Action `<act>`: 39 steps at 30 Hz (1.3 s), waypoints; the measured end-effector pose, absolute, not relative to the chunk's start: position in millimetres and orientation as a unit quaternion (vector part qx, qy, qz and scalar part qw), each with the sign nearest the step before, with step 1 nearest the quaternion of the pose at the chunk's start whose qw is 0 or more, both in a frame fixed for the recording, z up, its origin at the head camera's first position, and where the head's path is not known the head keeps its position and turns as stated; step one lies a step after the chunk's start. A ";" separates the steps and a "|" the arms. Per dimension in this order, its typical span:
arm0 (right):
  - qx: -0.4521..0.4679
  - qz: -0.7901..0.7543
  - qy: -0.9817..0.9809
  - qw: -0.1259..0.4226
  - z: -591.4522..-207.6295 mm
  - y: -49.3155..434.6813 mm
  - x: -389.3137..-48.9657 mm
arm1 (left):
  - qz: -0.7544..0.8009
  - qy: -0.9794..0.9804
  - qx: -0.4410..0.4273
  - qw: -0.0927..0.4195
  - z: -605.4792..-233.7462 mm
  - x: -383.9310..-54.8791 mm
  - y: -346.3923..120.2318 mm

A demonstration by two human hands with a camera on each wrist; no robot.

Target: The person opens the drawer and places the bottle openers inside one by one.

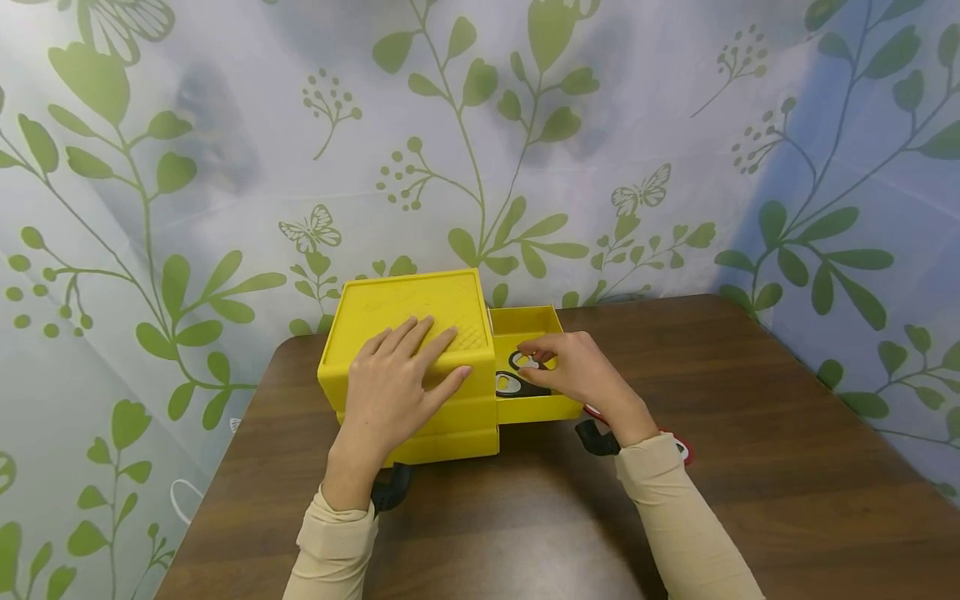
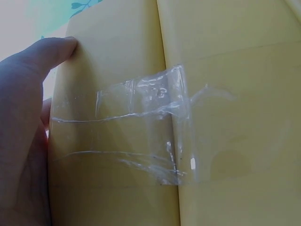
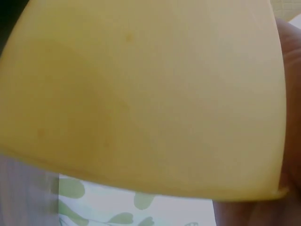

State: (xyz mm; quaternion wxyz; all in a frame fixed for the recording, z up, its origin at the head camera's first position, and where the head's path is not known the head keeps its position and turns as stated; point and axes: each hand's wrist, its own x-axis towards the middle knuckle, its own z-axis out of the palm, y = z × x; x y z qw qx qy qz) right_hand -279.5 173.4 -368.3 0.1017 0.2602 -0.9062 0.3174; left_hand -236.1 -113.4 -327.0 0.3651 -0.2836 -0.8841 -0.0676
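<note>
A yellow box (image 1: 408, 292) of stacked drawers stands on the table, with one yellow drawer (image 1: 540, 408) pulled out to the right. My left hand (image 1: 393, 387) rests on the box top and its near edge, fingers spread. In the left wrist view the thumb (image 2: 59, 49) lies along the yellow side, near clear tape (image 2: 136, 127). Inside the drawer lie two flat black pieces with silver centres that look like bottle openers; the nearer is a black opener (image 1: 510, 385). Over the farther one, my right hand (image 1: 577, 362) reaches in with bent fingers; whether they grip it is unclear.
Partly hidden behind the right wrist, a red-rimmed piece (image 1: 686, 450) lies on the brown wooden table (image 1: 517, 533). A leaf-patterned cloth (image 1: 652, 100) hangs behind the table. The drawer's wall (image 3: 155, 103) fills most of the right wrist view.
</note>
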 end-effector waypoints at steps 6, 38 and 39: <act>0.241 0.327 -0.907 0.107 -365.5 179.0 -280.0 | -0.069 -0.883 -0.284 0.368 -326.9 -235.7 -112.8; 0.119 0.345 -0.922 0.128 -367.7 245.8 -287.9 | -0.065 -0.891 -0.280 0.352 -326.7 -234.7 -111.9; 0.117 0.345 -0.924 0.119 -369.4 246.2 -288.8 | -0.065 -0.891 -0.280 0.352 -326.7 -234.7 -111.9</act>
